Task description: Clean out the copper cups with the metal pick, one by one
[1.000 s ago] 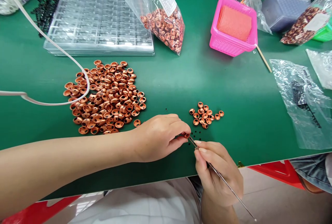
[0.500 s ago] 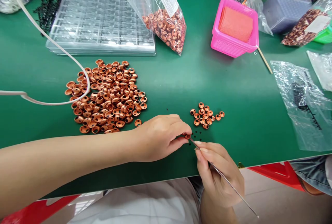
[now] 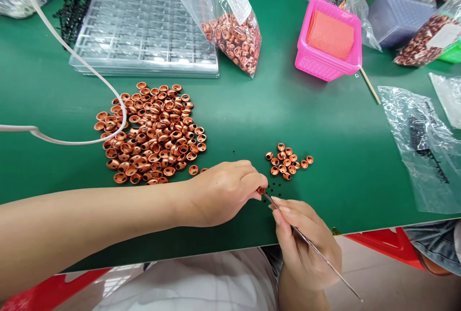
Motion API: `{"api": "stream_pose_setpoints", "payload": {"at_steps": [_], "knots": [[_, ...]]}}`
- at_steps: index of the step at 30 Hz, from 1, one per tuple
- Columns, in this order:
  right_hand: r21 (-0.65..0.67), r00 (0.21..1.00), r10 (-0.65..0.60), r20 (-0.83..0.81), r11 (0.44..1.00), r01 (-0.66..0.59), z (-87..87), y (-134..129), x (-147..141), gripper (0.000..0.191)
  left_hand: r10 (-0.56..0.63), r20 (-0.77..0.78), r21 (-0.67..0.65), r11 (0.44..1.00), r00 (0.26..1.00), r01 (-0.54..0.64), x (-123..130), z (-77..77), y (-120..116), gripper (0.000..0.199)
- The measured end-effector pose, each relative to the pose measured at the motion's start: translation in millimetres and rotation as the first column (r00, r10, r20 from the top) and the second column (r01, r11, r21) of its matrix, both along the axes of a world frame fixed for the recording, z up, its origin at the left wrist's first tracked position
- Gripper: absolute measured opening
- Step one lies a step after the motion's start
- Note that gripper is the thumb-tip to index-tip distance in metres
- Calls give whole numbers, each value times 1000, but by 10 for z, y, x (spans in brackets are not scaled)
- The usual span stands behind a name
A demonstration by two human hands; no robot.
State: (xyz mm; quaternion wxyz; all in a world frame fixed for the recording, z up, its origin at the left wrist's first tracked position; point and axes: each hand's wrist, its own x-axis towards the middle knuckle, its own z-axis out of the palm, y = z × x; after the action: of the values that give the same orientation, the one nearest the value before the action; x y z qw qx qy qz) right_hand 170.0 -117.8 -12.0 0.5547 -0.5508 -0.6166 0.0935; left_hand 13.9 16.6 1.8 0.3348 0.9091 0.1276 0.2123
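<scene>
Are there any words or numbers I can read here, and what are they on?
No text can be read.
White label on the upper-middle bag of copper-coloured pieces: print too small.
Pale label on the similar upper-right bag: no print clear enough.

One small, shiny copper-coloured cup [image 3: 261,190] sits pinched in the left hand [image 3: 225,193], mostly hidden by fingers. A thin, straight metal rod [image 3: 313,247] lies slantwise across the right hand [image 3: 308,263], its upper end at the cup, its lower end sticking out beyond.

Green table [image 3: 248,114], 2 red seats [image 3: 404,248], pale floor [image 3: 382,284]
</scene>
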Motion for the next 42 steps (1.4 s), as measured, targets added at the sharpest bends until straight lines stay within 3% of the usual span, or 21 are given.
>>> {"api": "stream_pose_setpoints", "payload": {"at_steps": [9,18,20,23,28,42], "knots": [[74,993,62,104,995,-70,11,-50,75,47,8,-2,-114,993,1000,-8,-21,111,-32,14],[48,982,70,173,996,-79,15,-52,79,47,23,5,-154,988,1000,-22,-15,58,-19,12],[31,991,49,125,998,-53,4,-50,51,46,34,-5,-179,983,999,-34,-2,69,-2,12],[53,995,-57,-78,997,61,-13,-33,12,39,12,-5,-243,970,1000,-13,14,111,19,11],[98,902,-160,-401,971,216,-8,54,23,19,-18,1,-301,953,1000,18,11,157,32,7],[73,899,-157,-409,976,204,-41,73,52,13,-9,43,-86,996,999,12,-30,132,-6,13]]}}
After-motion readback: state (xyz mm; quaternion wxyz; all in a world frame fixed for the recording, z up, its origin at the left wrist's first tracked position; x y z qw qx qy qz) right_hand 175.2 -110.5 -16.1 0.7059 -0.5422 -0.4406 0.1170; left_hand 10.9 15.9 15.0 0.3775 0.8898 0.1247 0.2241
